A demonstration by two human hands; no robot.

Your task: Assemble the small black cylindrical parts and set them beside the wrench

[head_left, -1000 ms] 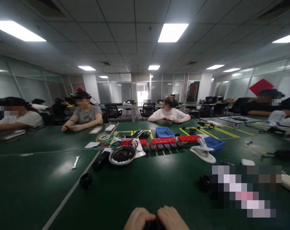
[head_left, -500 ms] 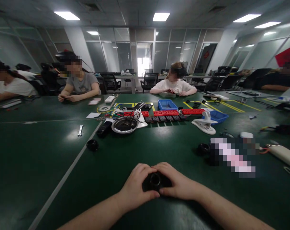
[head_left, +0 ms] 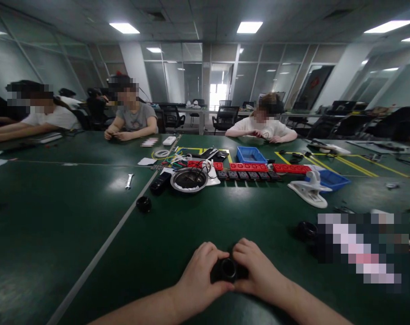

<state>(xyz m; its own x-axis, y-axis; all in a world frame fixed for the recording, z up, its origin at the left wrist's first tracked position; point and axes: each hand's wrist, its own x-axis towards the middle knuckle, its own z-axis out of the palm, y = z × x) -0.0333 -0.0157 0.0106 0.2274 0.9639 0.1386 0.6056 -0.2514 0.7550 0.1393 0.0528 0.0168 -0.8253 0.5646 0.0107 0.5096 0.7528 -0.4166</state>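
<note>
Holding one black part [head_left: 228, 271], lower centre: your left hand [head_left: 202, 271], right hand [head_left: 259, 272], fingers half-closed round it, ends hidden; two trays [head_left: 254, 160], one part-covered.

no lettering, number or brand can be read. the red sign [head_left: 314, 82] on the dark door [head_left: 307, 95] at the back is too small to make out, and so are the marks [head_left: 248, 167] on the red strips [head_left: 291, 168] across the tabletop [head_left: 178, 225]. the print [head_left: 140, 119] on the grey shirt [head_left: 130, 124] is blurred.
</note>
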